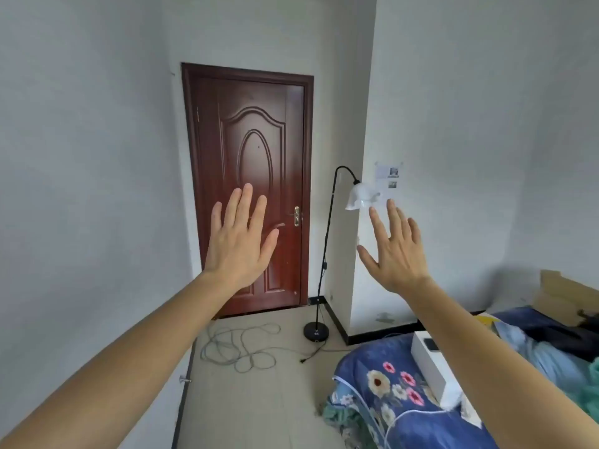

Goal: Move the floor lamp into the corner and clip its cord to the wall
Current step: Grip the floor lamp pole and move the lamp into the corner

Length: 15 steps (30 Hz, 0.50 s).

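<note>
A black floor lamp (326, 241) with a curved neck and a white glass shade (359, 196) stands on a round black base (316, 332) beside the door, near a jutting wall corner. Its thin black cord (312, 353) trails over the floor to a loose plug. My left hand (240, 238) is raised in front of the door, fingers spread, holding nothing. Over on the other side, my right hand (395, 251) is up too, fingers apart and empty, just right of the shade. Both hands are well short of the lamp.
A dark red wooden door (252, 150) is closed straight ahead. A grey cable (240, 348) lies coiled on the tiled floor. A bed with a blue floral quilt (389, 384) and a white box (434, 367) fills the lower right. White walls (84, 189) stand on both sides.
</note>
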Motion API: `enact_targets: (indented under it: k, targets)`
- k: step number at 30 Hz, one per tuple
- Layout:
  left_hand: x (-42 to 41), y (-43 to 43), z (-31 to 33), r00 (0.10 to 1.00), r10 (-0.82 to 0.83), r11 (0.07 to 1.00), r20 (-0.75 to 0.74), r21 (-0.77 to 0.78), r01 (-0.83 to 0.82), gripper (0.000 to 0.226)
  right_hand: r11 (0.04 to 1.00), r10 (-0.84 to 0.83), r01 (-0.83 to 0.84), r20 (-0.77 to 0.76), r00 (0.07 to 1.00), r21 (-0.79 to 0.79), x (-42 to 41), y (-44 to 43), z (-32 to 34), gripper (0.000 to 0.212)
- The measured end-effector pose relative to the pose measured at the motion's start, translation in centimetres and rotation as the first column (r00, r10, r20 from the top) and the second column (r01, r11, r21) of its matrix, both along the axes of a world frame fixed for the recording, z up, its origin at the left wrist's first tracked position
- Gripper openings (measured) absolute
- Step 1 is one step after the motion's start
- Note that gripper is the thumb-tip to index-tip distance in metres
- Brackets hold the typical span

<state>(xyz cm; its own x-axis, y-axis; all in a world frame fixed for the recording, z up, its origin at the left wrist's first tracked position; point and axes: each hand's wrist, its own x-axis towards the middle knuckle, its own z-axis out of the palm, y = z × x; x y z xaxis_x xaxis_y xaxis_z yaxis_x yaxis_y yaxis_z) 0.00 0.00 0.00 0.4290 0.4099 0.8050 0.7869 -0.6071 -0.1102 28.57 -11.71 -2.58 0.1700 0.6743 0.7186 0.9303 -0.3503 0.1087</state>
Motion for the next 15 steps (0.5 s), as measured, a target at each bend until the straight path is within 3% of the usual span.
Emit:
enact_targets:
  k: [5, 15]
  targets:
    - [3.6, 8.8, -1.2, 0.997, -0.019, 0.993, 0.075, -0.111, 0.027, 0.064, 0.999, -0.034, 0.032, -0.06, 0.998, -0.031, 3.3, 8.0, -1.6, 0.076]
    - [16.7, 30.3, -8.3, 0.993, -0.037, 0.987, -0.112, -0.161, 0.019, 0.065, 0.99, -0.105, 0.09, -0.136, 0.985, -0.113, 16.2, 27.0, -8.8, 0.08]
